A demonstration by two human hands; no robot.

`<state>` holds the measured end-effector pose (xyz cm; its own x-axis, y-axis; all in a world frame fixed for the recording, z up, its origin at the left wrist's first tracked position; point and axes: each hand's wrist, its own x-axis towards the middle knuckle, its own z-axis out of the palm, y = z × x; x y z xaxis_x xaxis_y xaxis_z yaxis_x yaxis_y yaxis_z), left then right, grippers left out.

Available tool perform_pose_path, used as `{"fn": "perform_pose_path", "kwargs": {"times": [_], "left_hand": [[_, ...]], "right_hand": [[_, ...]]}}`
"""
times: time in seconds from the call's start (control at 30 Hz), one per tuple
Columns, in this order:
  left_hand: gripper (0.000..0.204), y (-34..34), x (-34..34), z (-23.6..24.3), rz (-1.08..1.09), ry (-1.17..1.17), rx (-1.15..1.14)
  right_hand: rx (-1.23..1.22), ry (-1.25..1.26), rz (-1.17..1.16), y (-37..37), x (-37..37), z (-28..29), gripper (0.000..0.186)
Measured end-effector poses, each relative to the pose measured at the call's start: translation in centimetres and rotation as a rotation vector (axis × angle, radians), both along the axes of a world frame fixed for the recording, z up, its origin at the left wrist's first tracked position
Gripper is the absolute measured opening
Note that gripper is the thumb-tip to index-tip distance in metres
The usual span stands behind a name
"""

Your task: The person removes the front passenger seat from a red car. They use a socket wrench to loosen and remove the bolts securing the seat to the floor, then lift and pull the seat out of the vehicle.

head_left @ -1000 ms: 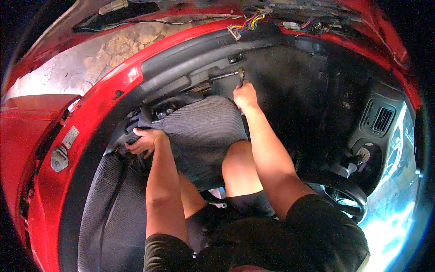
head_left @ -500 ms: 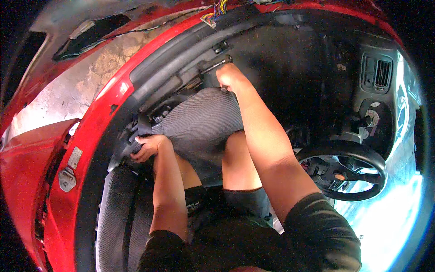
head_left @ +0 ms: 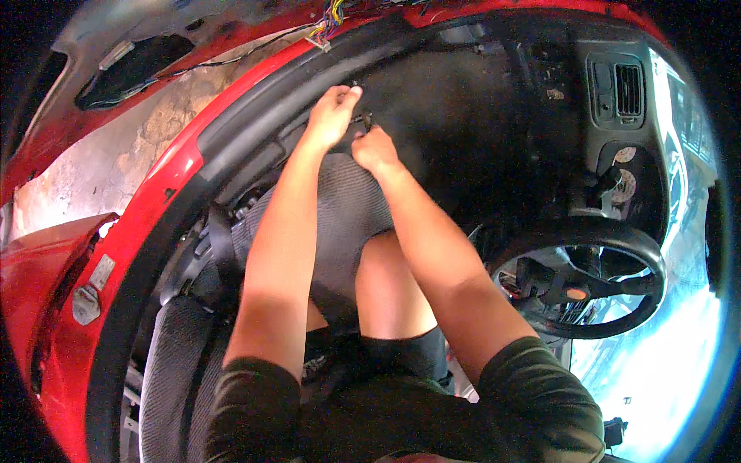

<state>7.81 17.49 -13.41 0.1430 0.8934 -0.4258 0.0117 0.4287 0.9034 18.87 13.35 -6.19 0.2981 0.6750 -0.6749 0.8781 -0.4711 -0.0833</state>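
Note:
My right hand [head_left: 376, 150] is closed around a dark ratchet wrench [head_left: 367, 120], whose head sticks out above my fingers, just past the front edge of the grey cloth seat [head_left: 340, 193]. Beside it, farther up and left, my left hand [head_left: 332, 117] is held over the inner edge of the black door sill [head_left: 266, 104]. Its fingers and thumb are pressed together, and a small dark bit shows at their tips, too small to name. My left forearm covers part of the seat and the rail beside it.
A steering wheel [head_left: 575, 278] stands at the right, below the dashboard vent [head_left: 627, 89]. Coloured wires with a connector [head_left: 320, 42] hang by the red door frame. A seat belt strap [head_left: 221, 235] and the seat backrest [head_left: 174, 363] are at the left.
My left hand has left the seat belt area and moved far forward beside my right hand. The right hand and the ratchet wrench have shifted slightly; the whole view has moved a little.

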Motion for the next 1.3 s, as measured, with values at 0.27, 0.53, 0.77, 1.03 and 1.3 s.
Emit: {"fn": "perform_pose_path", "kwargs": {"times": [0.27,0.53,0.77,1.03,1.3], "left_hand": [[0.066,0.7,7.0,-11.2,-0.681,0.195,-0.101],[0.064,0.5,8.0,-8.4,-0.701,0.321,-0.044],[0.073,0.9,7.2,-7.8,-0.738,0.367,-0.106],[0.069,0.7,7.3,-6.5,-0.718,0.355,-0.143],[0.067,1.3,6.5,-6.6,-0.708,0.421,-0.071]], "right_hand": [[0.039,0.015,-0.208,-1.2,1.4,-1.6,0.040],[0.030,0.008,-0.246,-1.7,2.3,-1.2,0.044],[0.021,0.028,-0.254,-1.3,1.7,-1.1,0.042],[0.040,0.044,-0.267,-1.9,2.6,-1.7,0.044],[-0.069,-0.018,-0.219,-0.6,1.6,-1.7,0.051]]}}
